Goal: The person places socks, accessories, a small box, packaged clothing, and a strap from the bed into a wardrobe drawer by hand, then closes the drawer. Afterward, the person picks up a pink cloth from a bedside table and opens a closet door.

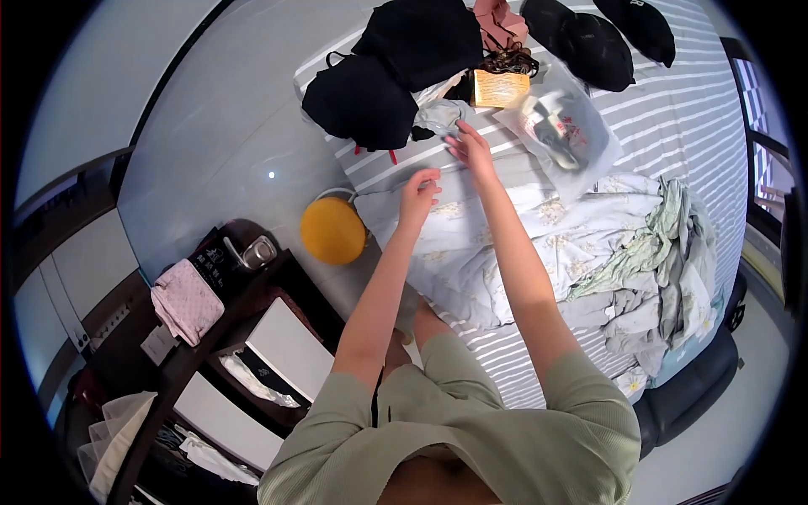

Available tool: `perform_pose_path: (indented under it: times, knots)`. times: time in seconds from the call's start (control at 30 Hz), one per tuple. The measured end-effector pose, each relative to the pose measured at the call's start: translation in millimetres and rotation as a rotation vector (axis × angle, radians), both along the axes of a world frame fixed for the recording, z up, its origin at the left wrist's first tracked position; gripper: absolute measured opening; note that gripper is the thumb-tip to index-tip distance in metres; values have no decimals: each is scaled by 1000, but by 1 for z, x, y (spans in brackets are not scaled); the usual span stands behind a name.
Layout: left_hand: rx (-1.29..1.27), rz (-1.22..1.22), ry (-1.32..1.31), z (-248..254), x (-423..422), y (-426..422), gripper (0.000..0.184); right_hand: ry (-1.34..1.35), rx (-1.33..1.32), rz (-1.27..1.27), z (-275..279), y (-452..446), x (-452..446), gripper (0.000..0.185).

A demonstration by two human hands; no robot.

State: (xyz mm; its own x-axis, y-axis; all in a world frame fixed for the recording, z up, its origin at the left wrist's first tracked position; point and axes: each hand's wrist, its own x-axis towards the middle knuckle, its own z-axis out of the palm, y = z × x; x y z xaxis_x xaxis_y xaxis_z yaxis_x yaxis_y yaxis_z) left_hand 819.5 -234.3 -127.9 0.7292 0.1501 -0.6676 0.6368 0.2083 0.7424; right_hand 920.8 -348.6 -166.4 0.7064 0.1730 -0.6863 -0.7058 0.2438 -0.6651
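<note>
My left hand [418,198] hovers over the near left part of the bed, its fingers loosely bent and apart, with nothing visible in it. Farther forward, my right hand [474,153] has its fingers spread, close to a crumpled light grey cloth [446,114]; whether the fingertips touch it I cannot tell. Below both hands lies a white floral sheet [459,240]. Right of my right hand is a translucent plastic bag [572,139] with things inside. A yellow-orange packet [501,88] lies behind the grey cloth, and a black bag [362,101] is to its left.
Black caps [593,50] and a pink item [501,23] lie at the bed's far side. A round yellow stool [333,231] stands left of the bed. Crumpled greenish fabric [648,244] lies at right. A dark shelf unit [202,362] is at lower left, a black chair [694,391] at lower right.
</note>
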Motion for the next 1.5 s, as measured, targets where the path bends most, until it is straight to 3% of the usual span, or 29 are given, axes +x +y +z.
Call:
perform_pose_path:
  times: [0.4, 0.53, 0.63, 0.87, 1.2, 1.33, 1.5]
  knots:
    - [-335, 200, 73, 13, 23, -11, 42, -79, 236, -109, 45, 1, -25, 42]
    - [-660, 274, -26, -6, 37, -7, 51, -48, 248, -140, 71, 0, -50, 41]
    - [-798, 325, 34, 15, 45, -6, 49, -26, 238, -93, 91, -2, -69, 38]
    - [-835, 481, -41, -9, 34, -2, 31, -112, 94, -108, 115, -9, -110, 35]
    - [-878, 579, -144, 62, 9, 22, 35, -184, 59, -181, 107, -10, -137, 19]
    - [-966, 605, -149, 96, -8, 36, 38, -132, 192, -260, 106, 8, -138, 21]
    - [-983, 605, -199, 127, -34, 56, 36, 143, 478, -325, 135, 42, -134, 19]
